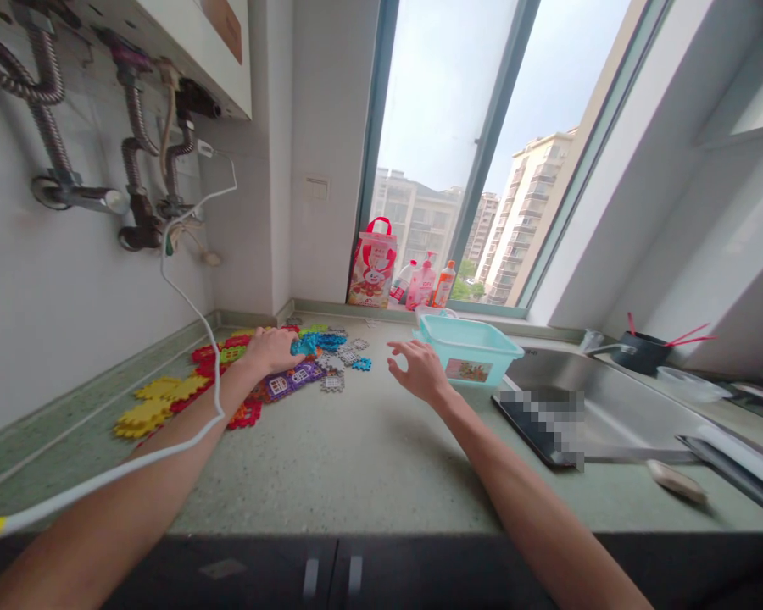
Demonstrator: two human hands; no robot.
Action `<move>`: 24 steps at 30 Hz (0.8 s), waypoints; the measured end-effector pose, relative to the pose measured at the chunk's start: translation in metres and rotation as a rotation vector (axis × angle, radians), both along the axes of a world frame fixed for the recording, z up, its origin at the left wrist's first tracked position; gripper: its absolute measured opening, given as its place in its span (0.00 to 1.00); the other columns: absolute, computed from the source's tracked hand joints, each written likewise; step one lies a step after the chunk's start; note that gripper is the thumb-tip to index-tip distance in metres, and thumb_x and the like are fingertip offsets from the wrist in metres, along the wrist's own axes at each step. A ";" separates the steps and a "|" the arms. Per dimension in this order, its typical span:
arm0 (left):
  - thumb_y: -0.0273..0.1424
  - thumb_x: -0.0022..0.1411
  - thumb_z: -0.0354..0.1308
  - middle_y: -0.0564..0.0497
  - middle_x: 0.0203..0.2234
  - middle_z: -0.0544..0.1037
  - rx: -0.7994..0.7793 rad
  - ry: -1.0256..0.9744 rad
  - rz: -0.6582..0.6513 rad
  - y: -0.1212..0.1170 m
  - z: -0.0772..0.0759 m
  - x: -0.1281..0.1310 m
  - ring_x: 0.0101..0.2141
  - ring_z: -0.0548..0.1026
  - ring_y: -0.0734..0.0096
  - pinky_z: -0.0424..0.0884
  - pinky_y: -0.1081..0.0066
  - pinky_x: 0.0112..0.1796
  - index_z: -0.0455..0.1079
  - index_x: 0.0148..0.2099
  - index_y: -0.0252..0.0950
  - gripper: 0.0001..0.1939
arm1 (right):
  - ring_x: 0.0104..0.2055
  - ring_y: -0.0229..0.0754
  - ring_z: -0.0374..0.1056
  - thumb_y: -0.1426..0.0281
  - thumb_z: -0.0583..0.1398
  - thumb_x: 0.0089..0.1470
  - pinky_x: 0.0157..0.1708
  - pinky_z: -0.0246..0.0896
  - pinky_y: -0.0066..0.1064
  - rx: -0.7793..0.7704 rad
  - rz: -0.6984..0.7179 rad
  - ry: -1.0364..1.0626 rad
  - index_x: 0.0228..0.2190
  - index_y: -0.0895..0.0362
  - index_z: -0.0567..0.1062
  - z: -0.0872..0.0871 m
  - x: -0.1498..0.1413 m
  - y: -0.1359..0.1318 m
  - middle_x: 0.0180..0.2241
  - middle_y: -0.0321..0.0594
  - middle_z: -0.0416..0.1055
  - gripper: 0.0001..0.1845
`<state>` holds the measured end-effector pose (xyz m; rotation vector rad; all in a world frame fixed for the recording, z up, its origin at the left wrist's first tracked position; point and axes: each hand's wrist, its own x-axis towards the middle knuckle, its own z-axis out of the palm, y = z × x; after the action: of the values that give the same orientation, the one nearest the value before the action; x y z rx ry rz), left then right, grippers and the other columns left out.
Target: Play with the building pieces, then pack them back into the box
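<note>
At the left of the counter, my left hand (275,349) is closed at the near side of some blue interlocking plastic pieces (323,341), its fingertips partly hidden behind them. Purple pieces with white window shapes (291,383) lie just below that hand. Around it spread yellow pieces (158,400), red pieces (245,415) and grey pieces (332,383). One small blue piece (362,363) rests apart on the right. Over the counter, my right hand (420,370) has its fingers curved and apart with nothing between them, close to the left side of a turquoise plastic basin (476,341).
Right of the basin is a steel sink (601,398), with a black tablet-like object (537,428) at its edge. A light bar-shaped object (677,481) lies in front. A white cable (187,292) crosses above my left forearm. Bottles (422,286) and a bag (373,269) stand on the windowsill.
</note>
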<state>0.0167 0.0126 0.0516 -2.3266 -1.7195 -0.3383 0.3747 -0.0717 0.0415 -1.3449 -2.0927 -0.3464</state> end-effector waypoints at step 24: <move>0.44 0.67 0.68 0.47 0.44 0.78 0.360 -0.410 -0.858 -0.052 -0.012 0.073 0.41 0.81 0.68 0.81 0.68 0.43 0.72 0.47 0.38 0.17 | 0.39 0.46 0.80 0.46 0.67 0.57 0.38 0.72 0.33 -0.702 0.558 0.712 0.52 0.57 0.78 -0.044 -0.023 0.021 0.41 0.46 0.82 0.32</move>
<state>0.0895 -0.0394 0.0393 -2.6773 -0.5669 -1.2139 0.3517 -0.0502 -0.0030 -0.9288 -1.8773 1.0309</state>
